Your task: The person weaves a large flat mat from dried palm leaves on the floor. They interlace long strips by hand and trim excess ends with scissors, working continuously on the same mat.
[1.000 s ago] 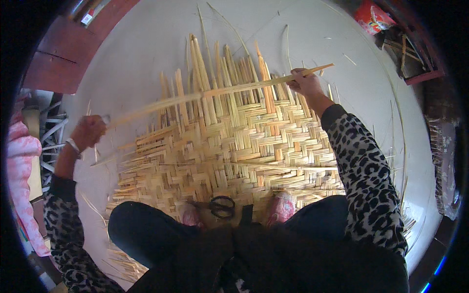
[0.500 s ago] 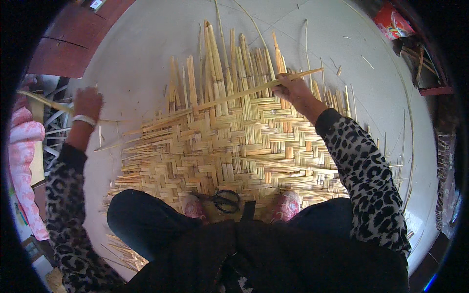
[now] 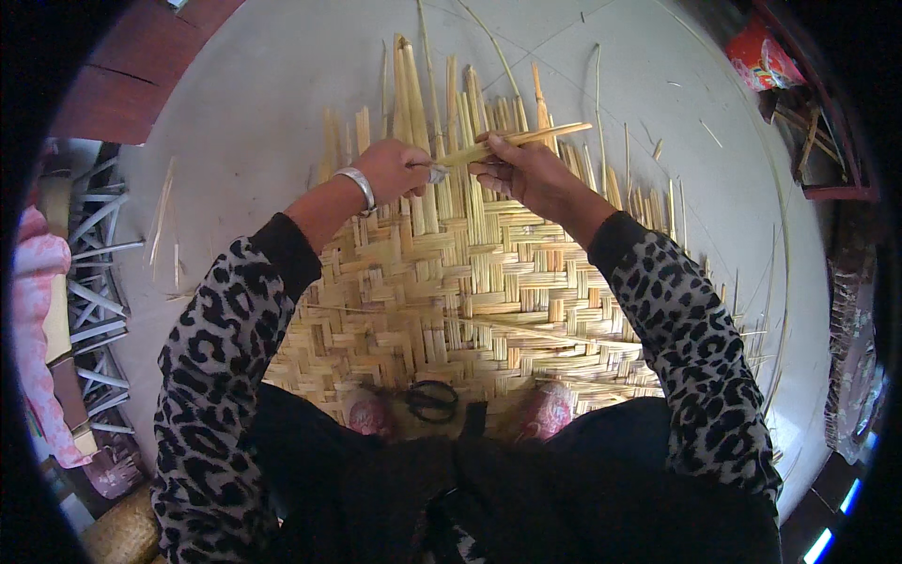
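Observation:
My right hand (image 3: 526, 174) is closed around a pale flat reed strip (image 3: 564, 133), whose end sticks out to the right past the fingers. Close beside it, my left hand (image 3: 390, 171) is closed at the strip's left end. A small grey, shiny thing (image 3: 437, 174) shows at the left fingertips, too small to make out. Both hands are over the far part of a woven reed mat (image 3: 526, 273), in a zigzag pattern, with loose strip ends (image 3: 413, 113) spreading from its far edge. Black-handled scissors (image 3: 432, 401) lie on the mat between my pink shoes (image 3: 545, 411).
Loose strips (image 3: 162, 211) lie on the grey floor (image 3: 263, 85). Reddish-brown furniture (image 3: 141, 66) stands at far left, above a white rack (image 3: 99, 282) and pink cloth (image 3: 42, 329). A red bag (image 3: 761, 56) is at far right. A long thin strip (image 3: 785, 263) curves along the right.
My left hand has come from the far left to beside my right hand. The long strip reaching across the mat no longer shows at its former length. The right hand has shifted slightly left.

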### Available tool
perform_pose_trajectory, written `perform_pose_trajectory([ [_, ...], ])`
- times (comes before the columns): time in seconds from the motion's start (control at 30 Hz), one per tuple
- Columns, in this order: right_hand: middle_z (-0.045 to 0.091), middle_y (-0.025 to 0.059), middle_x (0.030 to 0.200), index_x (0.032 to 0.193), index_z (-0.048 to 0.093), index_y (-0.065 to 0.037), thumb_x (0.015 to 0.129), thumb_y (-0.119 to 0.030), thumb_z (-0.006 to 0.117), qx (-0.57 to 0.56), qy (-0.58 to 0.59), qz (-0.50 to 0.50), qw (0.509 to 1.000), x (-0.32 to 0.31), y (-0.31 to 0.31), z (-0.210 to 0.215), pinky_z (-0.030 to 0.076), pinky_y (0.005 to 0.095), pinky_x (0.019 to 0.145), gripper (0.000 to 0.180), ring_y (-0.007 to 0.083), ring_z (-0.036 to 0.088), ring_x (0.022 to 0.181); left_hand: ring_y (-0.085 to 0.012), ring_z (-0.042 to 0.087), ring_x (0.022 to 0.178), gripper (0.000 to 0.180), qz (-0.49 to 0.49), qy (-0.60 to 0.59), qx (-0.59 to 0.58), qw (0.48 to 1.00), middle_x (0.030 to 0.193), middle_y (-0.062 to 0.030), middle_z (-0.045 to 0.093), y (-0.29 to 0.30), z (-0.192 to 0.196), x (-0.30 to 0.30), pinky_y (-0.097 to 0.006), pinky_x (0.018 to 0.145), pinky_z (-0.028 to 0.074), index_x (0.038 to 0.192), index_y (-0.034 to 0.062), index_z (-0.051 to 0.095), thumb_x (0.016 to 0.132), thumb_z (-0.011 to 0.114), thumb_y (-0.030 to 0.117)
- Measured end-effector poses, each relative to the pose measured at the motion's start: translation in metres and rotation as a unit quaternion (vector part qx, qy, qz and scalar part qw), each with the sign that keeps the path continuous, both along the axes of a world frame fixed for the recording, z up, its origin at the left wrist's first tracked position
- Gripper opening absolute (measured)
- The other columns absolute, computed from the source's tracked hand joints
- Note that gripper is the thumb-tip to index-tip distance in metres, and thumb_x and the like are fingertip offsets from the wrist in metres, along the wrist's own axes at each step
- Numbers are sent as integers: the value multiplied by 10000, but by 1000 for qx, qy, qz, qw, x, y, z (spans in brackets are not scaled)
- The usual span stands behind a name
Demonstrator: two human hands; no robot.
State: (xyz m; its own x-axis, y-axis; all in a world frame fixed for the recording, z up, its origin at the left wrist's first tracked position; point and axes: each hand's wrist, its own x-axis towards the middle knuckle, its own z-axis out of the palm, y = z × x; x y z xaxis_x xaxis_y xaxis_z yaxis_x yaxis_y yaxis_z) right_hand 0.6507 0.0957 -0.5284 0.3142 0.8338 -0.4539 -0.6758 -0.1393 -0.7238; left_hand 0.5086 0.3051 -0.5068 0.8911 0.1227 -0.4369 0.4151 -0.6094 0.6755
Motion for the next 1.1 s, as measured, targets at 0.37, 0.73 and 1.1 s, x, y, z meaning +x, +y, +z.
perform_pose_trajectory([
  [0.37, 606, 111, 929, 1156, 561, 18, 952, -372, 553, -72, -505, 195, 838, 28, 66, -106, 496, 380, 816, 440, 246, 612, 927, -260, 677, 761, 170, 411, -68, -301, 858, 939, -164, 680, 32, -122, 13, -374, 566, 518, 1091, 32, 499, 938, 523, 103],
  [0.73, 563, -9, 976, 1134, 613, -77, 894, -471, 624, -160, -182, 129, 962, 20, 77, -94, 481, 319, 787, 462, 135, 526, 830, -264, 618, 956, 243, 472, -2, -309, 826, 1124, -139, 579, 33, -131, 21, -431, 725, 556, 1167, 45, 519, 958, 547, 166],
  [1.1, 613, 26, 1076, 1216, 600, -63, 916, -356, 581, 33, -76, 122, 989, 9, 81, -53, 446, 296, 825, 420, 118, 549, 941, -226, 672, 867, 307, 324, -81, -134, 933, 1058, -118, 660, 50, -168, 23, -368, 640, 578, 1198, 21, 595, 925, 583, 161],
])
